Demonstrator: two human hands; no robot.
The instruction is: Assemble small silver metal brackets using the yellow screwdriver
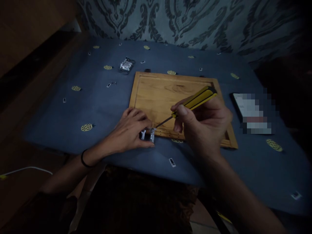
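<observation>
A wooden framed panel [168,94], like a small cabinet door, lies flat on the cloth-covered table. At its near edge my left hand [133,130] is closed around a shiny metal hinge [152,135], thumb in front and fingers behind. My right hand [204,125] grips a screwdriver [198,101] with a yellow and black handle, held at a slant over the panel. Its shaft points down to the left, and the tip meets or nearly meets the hinge; any screw there is too small to make out.
Several metal pieces, apparently more hinges [126,66], lie in a clump behind the panel's left corner. Tiny screw-like bits [114,83] are to the left. A phone [251,113] rests right of the panel. Patterned fabric [156,19] rises behind the blue tablecloth [97,100].
</observation>
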